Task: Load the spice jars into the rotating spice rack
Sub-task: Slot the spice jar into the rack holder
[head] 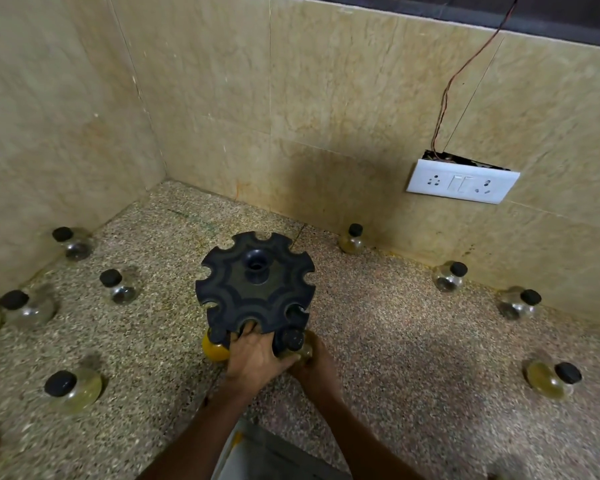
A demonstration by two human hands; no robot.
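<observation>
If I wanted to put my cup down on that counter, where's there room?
Bare counter lies right of the black rack, before the right-hand jars. Another bare patch runs behind the rack into the wall corner. The left side is crowded with jars, and both hands fill the rack's front.

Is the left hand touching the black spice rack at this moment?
Touching. In the head view the left hand reaches the near rim of the spice rack, with a fingertip pressed into one of its edge notches.
</observation>
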